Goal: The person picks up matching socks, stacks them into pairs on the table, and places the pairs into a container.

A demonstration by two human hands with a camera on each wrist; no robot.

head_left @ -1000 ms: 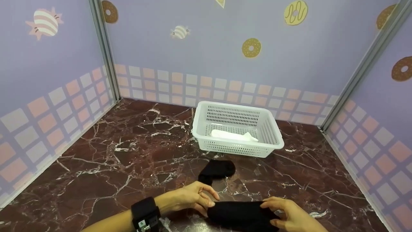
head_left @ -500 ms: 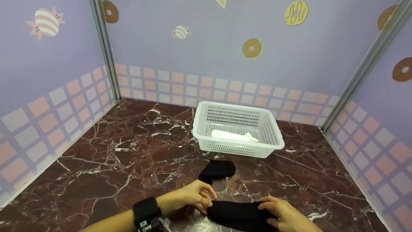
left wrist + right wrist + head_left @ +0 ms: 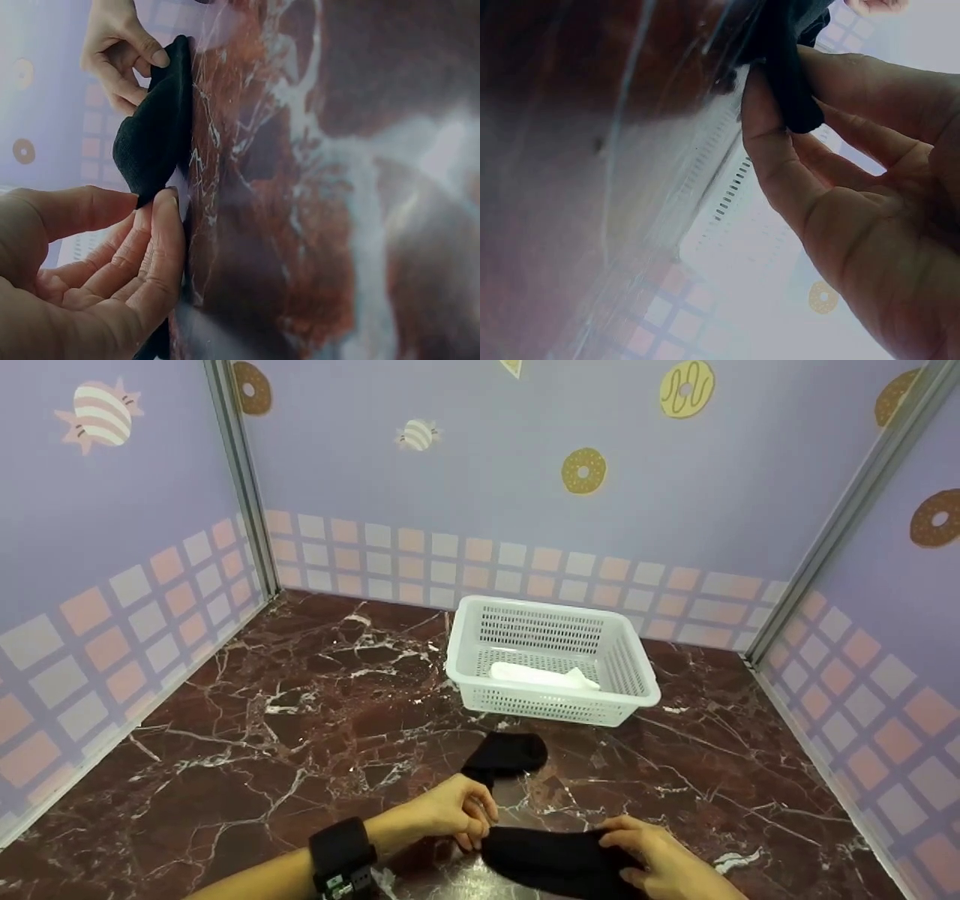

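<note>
A black sock (image 3: pixel 551 855) lies stretched sideways at the front of the table, one end toward each hand. The left hand (image 3: pixel 450 814) pinches its left tip between thumb and forefinger, plainly seen in the left wrist view, where the sock (image 3: pixel 161 127) bulges upward along its middle. At the other end, the right hand (image 3: pixel 660 859) pinches the sock between thumb and fingers; a dark folded edge (image 3: pixel 791 82) pokes out of that grip in the right wrist view. A second black sock (image 3: pixel 510 754) rests bent on the table beyond the left hand, its lower part hidden behind that hand.
Behind the socks stands a white perforated basket (image 3: pixel 551 709) with a folded white cloth item (image 3: pixel 540 675) inside. Beneath everything is a dark red marbled tabletop (image 3: pixel 360 675). Patterned panels (image 3: pixel 450 510) enclose it at the back and both sides.
Both hands have shifted slightly left, and the held sock has moved a little with them. Its front edge now slants more. The basket and second sock stay put.
</note>
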